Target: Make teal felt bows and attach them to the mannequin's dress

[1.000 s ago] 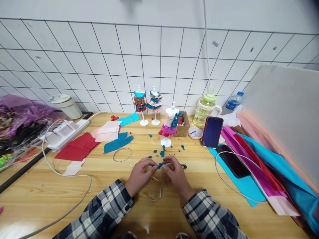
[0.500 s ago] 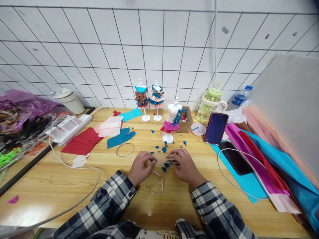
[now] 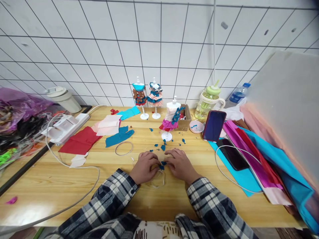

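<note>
Low over the wooden table, my left hand (image 3: 146, 167) has its fingers bent together at small dark blue scraps (image 3: 161, 167). Facing it, my right hand (image 3: 181, 166) curls its fingertips down at the right side of the same scraps. What either hand pinches is too small to make out. A thin white cord (image 3: 163, 178) lies looped just below the fingertips. Beyond the hands, more blue scraps (image 3: 163, 147) are scattered before a small white dress form (image 3: 166, 136) with a pink, magenta and blue outfit.
Two dressed forms (image 3: 144, 116) (image 3: 156, 115) stand at the back. A propped phone (image 3: 214, 126), a small dish (image 3: 196, 126) and coloured fabrics (image 3: 251, 156) are right; red cloth (image 3: 79, 140), a power strip (image 3: 71, 127) and a cable (image 3: 93, 191) are left.
My left hand has moved slightly right and my right hand's fingertips have come closer to it. The blue scraps between them now lie close together at the fingertips. The view has shifted a little.
</note>
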Action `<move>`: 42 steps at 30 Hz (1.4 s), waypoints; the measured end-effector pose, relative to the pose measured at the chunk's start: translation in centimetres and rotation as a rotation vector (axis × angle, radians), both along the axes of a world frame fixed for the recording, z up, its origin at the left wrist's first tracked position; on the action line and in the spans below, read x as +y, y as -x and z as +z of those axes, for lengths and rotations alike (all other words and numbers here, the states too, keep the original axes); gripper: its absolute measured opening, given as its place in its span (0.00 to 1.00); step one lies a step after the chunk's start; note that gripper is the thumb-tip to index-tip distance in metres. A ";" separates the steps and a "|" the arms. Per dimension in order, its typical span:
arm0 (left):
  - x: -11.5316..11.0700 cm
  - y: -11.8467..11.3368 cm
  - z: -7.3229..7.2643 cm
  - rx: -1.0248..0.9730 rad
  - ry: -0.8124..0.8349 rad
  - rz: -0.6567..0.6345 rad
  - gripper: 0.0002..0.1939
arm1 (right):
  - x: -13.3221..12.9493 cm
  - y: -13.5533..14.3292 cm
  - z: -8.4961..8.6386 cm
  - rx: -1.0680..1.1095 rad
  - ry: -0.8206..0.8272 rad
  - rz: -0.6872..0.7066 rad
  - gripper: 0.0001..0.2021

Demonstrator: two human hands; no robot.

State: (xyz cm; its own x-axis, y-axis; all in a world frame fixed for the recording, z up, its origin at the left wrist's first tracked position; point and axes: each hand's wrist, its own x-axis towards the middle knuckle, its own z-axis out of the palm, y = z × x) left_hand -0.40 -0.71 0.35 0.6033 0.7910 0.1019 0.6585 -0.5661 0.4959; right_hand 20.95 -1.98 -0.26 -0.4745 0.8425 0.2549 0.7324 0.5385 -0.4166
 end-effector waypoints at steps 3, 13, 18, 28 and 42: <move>-0.1 0.1 -0.1 -0.002 0.000 0.008 0.08 | 0.1 0.3 -0.2 -0.035 -0.001 -0.012 0.07; -0.6 -0.3 0.0 -0.033 -0.099 0.032 0.12 | -0.2 1.3 -0.5 0.160 0.049 -0.097 0.07; -0.6 -0.4 -0.4 -0.103 -0.074 0.128 0.07 | -0.2 1.6 -1.0 0.237 0.075 -0.109 0.06; -0.5 -0.3 -0.5 -0.199 -0.020 0.126 0.05 | -0.7 1.9 -0.4 0.348 0.015 -0.100 0.20; -0.3 -0.4 -0.6 -0.582 0.127 0.197 0.07 | -0.5 2.8 -1.0 1.013 0.460 -0.264 0.10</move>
